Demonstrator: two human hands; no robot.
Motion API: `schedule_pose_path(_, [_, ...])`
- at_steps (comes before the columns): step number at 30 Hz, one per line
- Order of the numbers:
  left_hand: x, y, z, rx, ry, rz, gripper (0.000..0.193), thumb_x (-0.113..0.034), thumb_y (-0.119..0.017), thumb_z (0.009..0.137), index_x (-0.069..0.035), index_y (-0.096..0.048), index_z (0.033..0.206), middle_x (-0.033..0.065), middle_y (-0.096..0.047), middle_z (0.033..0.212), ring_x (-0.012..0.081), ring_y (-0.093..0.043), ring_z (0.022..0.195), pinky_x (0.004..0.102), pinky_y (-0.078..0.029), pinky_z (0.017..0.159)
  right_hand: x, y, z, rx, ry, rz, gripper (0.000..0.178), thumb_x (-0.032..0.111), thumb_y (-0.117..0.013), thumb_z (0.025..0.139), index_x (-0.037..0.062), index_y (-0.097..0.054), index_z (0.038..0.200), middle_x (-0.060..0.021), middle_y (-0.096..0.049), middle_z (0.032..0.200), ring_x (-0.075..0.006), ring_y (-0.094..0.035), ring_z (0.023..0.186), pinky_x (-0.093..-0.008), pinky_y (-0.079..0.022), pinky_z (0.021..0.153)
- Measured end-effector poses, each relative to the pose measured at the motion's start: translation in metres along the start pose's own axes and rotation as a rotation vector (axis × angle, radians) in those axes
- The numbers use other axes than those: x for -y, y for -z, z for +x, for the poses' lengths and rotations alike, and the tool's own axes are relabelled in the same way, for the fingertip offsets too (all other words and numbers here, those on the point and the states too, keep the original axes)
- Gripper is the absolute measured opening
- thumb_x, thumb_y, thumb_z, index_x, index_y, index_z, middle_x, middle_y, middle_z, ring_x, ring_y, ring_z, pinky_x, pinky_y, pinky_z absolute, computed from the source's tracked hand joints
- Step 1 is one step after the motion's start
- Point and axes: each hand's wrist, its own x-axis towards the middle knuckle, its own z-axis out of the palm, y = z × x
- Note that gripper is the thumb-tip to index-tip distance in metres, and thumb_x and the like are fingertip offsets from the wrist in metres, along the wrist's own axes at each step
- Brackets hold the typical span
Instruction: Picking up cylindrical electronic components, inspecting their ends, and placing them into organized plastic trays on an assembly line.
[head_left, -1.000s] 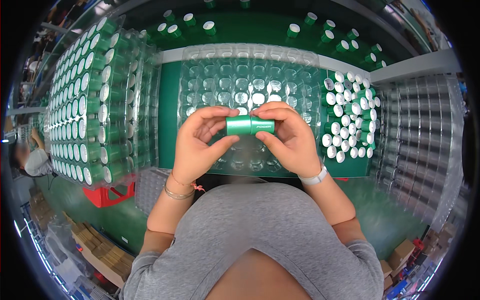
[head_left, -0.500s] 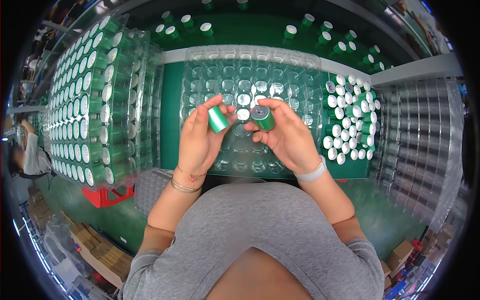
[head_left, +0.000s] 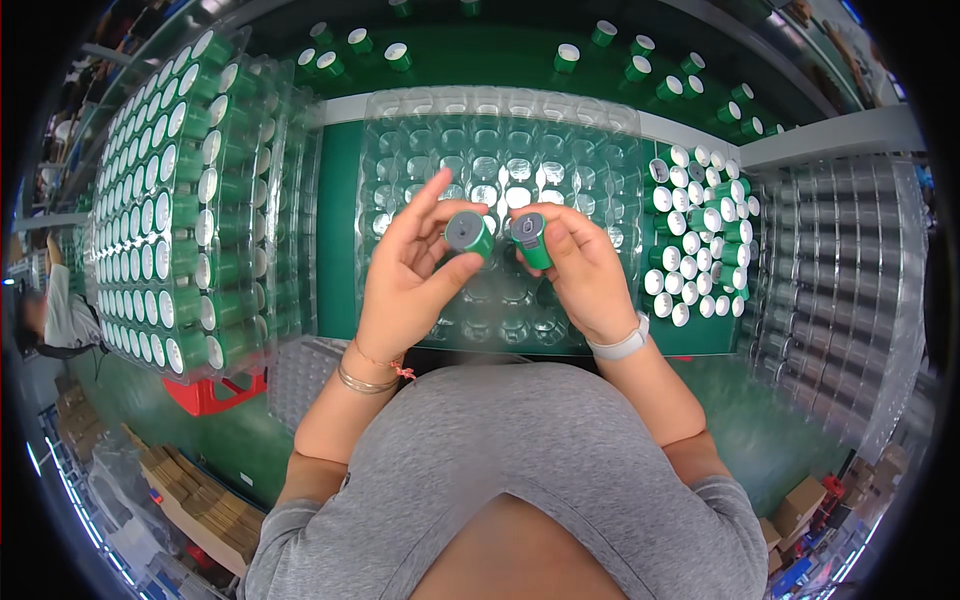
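Observation:
Between thumb and fingers, my left hand (head_left: pixel 412 262) grips a small green cylinder (head_left: pixel 468 235), its grey end turned up toward me. A second green cylinder (head_left: pixel 532 242) is pinched in my right hand (head_left: pixel 585 272), also showing a grey end, with a small mark on it. The two cylinders are close together but apart. Both hands are raised over a clear plastic tray (head_left: pixel 400 145) with rows of rounded pockets, lying on the green work surface.
Many green cylinders with white ends (head_left: pixel 690 240) stand right of the tray. Filled clear trays (head_left: pixel 160 220) are stacked at left. More cylinders ride on a green belt (head_left: pixel 480 50) behind a pale rail. Nested trays (head_left: pixel 830 300) stand far right, and a red stool (head_left: pixel 215 392) is lower left.
My left hand has turned its cylinder, so the grey end now shows instead of the green side. The right hand's cylinder has tilted slightly. Cylinders on the belt have shifted left.

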Motion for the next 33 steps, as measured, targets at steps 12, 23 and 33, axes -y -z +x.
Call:
schedule_pose_path(12, [-0.001,-0.002,-0.002,-0.045,-0.096,0.229,0.047,0.014,-0.073,0.072,0.003,-0.060,0.116,0.0104,-0.057,0.119,0.0201,-0.058,0.113,0.0321,-0.051,0.096,0.003,0.003,0.000,0.153,-0.038,0.064,0.044,0.025,-0.057,0.099,-0.0029,-0.051,0.132,-0.0142,-0.062,0.122,-0.0215,-0.062,0.108,-0.0357,-0.051,0.093])
schedule_pose_path(23, [0.004,0.003,-0.002,-0.033,-0.107,0.397,0.048,0.013,-0.073,0.072,-0.001,-0.059,0.115,0.0116,-0.058,0.120,0.0215,-0.056,0.114,0.0352,-0.046,0.098,0.003,-0.007,0.002,0.215,0.014,0.239,0.044,-0.007,-0.065,0.086,-0.0051,-0.051,0.127,-0.0120,-0.060,0.119,-0.0182,-0.059,0.111,-0.0286,-0.051,0.091])
schedule_pose_path(33, [0.006,0.000,0.008,-0.132,0.160,0.187,0.034,0.001,-0.075,0.079,0.003,-0.061,0.110,0.0005,-0.062,0.085,0.0048,-0.057,0.073,0.0193,-0.047,0.063,0.008,-0.007,0.008,0.085,-0.033,-0.082,0.030,0.012,-0.060,0.096,-0.0016,-0.059,0.122,-0.0040,-0.063,0.104,-0.0104,-0.059,0.090,-0.0236,-0.049,0.077])
